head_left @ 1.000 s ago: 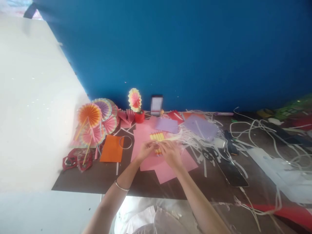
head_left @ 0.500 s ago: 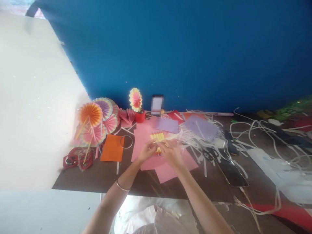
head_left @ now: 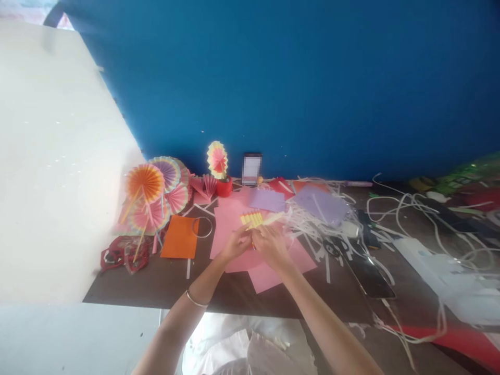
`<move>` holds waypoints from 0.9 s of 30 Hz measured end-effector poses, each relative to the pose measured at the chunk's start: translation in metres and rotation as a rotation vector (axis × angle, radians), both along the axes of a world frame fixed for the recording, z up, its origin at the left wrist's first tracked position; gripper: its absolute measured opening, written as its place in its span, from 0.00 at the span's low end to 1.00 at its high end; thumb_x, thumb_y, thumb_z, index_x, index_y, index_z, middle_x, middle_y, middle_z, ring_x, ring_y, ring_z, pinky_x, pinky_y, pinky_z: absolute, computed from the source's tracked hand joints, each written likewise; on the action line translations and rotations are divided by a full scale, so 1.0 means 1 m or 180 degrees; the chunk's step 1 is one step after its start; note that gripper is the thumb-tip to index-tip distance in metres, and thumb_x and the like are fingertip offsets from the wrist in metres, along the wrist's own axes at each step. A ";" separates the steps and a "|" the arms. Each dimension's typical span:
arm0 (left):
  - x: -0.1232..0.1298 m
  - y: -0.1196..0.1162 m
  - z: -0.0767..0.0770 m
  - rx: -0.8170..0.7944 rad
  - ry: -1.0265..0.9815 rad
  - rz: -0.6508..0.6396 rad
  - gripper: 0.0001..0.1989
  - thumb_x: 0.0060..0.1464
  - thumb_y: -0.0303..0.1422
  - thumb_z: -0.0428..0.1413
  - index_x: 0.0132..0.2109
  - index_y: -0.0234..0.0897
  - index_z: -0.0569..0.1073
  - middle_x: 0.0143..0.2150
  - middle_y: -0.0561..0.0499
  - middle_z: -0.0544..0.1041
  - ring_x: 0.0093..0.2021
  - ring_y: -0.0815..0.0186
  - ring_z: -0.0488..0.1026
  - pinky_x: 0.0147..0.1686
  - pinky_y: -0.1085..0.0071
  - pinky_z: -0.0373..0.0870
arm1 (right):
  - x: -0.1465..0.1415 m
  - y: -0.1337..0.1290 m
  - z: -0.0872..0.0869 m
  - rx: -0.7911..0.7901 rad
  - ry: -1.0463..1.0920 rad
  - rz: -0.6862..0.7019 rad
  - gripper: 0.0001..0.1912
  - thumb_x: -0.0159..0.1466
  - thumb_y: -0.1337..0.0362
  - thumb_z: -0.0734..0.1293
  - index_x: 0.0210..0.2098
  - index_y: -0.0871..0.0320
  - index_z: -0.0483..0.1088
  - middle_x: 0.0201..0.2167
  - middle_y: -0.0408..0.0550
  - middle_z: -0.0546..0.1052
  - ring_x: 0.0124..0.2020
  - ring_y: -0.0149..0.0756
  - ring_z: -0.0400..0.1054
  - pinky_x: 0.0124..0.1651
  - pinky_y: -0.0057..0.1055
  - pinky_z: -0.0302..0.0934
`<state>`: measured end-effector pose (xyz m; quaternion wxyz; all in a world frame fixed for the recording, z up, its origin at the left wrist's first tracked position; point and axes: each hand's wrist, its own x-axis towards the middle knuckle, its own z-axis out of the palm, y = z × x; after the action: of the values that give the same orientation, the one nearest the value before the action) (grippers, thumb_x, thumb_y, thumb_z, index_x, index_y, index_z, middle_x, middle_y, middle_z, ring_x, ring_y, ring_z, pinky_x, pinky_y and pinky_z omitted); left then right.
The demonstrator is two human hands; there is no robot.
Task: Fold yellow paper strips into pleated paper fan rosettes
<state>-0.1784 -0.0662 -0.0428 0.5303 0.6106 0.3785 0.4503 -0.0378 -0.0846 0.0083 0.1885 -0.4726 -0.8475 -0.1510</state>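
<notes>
Paper fans (head_left: 154,195) and an orange sheet (head_left: 180,237) lie left, then the left hand (head_left: 235,245) and right hand (head_left: 269,245) meet over pink paper (head_left: 230,219), fingers pinched on the yellow pleated strip (head_left: 252,220), white scraps (head_left: 312,219) at right.

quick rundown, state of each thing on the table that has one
yellow pleated paper: folded into pleats, held at its near end by both hands
left hand: closed on the pleated paper
right hand: closed on the pleated paper
paper fans: fully spread open
orange sheet: lying flat, unfolded
phone: screen dark
</notes>
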 end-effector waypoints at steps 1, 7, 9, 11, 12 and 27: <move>0.000 0.000 0.000 0.0010 0.0011 0.0005 0.24 0.53 0.35 0.53 0.57 0.37 0.64 0.42 0.44 0.78 0.38 0.60 0.76 0.31 0.67 0.76 | 0.000 0.000 0.000 0.0027 -0.0002 0.0010 0.09 0.57 0.75 0.60 0.23 0.59 0.65 0.21 0.46 0.67 0.26 0.35 0.60 0.34 0.32 0.52; 0.003 0.002 -0.005 -0.0052 -0.0010 0.0112 0.23 0.52 0.36 0.54 0.55 0.35 0.66 0.37 0.46 0.78 0.37 0.62 0.76 0.31 0.69 0.75 | 0.005 0.001 -0.003 0.0184 0.0227 -0.0028 0.10 0.57 0.74 0.60 0.22 0.58 0.66 0.22 0.45 0.68 0.26 0.34 0.61 0.34 0.31 0.52; 0.004 0.002 -0.004 -0.0123 0.0004 0.0181 0.23 0.51 0.37 0.54 0.54 0.34 0.66 0.34 0.47 0.79 0.34 0.64 0.76 0.30 0.70 0.74 | 0.006 0.001 -0.004 0.0157 0.0452 -0.0014 0.10 0.58 0.73 0.59 0.22 0.58 0.66 0.23 0.46 0.70 0.27 0.33 0.62 0.35 0.31 0.53; 0.004 0.002 -0.001 -0.0225 -0.0022 0.0257 0.23 0.51 0.38 0.55 0.53 0.33 0.68 0.35 0.46 0.79 0.35 0.63 0.76 0.31 0.69 0.74 | 0.007 0.001 -0.006 0.0097 0.0764 -0.0072 0.11 0.59 0.72 0.59 0.23 0.58 0.67 0.25 0.46 0.72 0.28 0.33 0.64 0.36 0.30 0.54; 0.004 0.003 0.001 -0.0279 -0.0068 0.0296 0.22 0.50 0.38 0.56 0.51 0.33 0.69 0.37 0.44 0.79 0.37 0.61 0.76 0.33 0.68 0.74 | 0.008 0.002 -0.006 0.0068 0.0920 -0.0123 0.11 0.60 0.72 0.59 0.23 0.58 0.68 0.25 0.46 0.73 0.29 0.33 0.65 0.37 0.30 0.54; -0.015 0.022 0.004 -0.1213 -0.1098 0.0149 0.18 0.41 0.37 0.63 0.38 0.28 0.76 0.34 0.40 0.79 0.36 0.55 0.78 0.46 0.55 0.68 | 0.109 0.028 -0.004 0.0158 0.2347 -0.1669 0.10 0.54 0.62 0.61 0.26 0.59 0.72 0.25 0.50 0.75 0.26 0.37 0.66 0.35 0.34 0.60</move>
<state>-0.1930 -0.0438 -0.0384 0.6819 0.4048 0.3745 0.4805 0.0712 -0.0570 0.0043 0.4445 -0.6888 -0.5716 -0.0355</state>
